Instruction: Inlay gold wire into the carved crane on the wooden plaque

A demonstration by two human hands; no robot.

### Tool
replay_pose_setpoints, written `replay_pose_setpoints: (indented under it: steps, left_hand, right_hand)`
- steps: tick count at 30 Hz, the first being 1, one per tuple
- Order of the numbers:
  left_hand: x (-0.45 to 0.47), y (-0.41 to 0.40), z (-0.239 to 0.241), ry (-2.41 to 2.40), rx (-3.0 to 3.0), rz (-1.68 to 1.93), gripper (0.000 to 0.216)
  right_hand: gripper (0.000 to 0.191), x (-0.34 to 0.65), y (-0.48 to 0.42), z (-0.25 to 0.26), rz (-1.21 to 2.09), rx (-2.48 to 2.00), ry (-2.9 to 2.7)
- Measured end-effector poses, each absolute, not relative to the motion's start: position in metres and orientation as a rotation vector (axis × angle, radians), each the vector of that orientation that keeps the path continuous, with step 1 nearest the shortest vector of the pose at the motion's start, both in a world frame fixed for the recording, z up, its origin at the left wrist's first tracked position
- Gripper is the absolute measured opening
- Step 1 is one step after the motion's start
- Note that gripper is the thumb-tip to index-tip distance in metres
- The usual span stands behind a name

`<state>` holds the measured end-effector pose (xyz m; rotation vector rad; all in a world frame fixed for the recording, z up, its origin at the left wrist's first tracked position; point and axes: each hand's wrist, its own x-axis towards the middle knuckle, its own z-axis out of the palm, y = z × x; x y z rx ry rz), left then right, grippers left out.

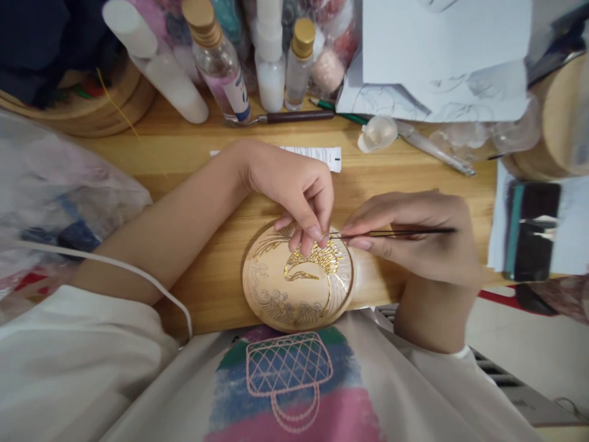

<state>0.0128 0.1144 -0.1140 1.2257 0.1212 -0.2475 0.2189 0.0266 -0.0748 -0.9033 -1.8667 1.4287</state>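
Observation:
A round pale wooden disc [307, 291] lies on the table close to my body. It carries a crane picture with shiny gold lines [327, 258] on the bird and thin dark drawn waves below. Over its upper part bends my left hand [294, 187], thumb and forefinger pinched together. Whatever sits in that pinch is too small to make out. From the right comes my right hand [416, 224], closed around slim black tweezers [442, 231]. Their tips point left and meet the left fingertips just above the crane.
Behind my hands stand a pink-liquid bottle [225, 83], a white spray bottle [270, 77] and a gold-capped bottle [299, 67]. A dark-handled tool [299, 116], a white tube [329, 157] and a pen [439, 152] lie nearby. Papers [446, 43] and a phone [536, 230] are right; a white cable [138, 270] crosses my left arm.

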Motion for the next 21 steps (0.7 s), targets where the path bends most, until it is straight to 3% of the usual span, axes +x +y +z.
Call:
replay_pose_setpoints:
  steps: [8, 21]
  left_hand:
    - [0.0131, 0.1139, -0.1134, 0.291, 1.338, -0.114, 0.024]
    - [0.0117, 0.1153, -0.1162, 0.106, 1.197, -0.323, 0.016]
  right_hand:
    - [0.016, 0.2179, 0.026, -0.0761, 1.433, -0.871, -1.851]
    - [0.013, 0.2166, 0.0265, -0.0747, 1.439, -0.906, -1.843]
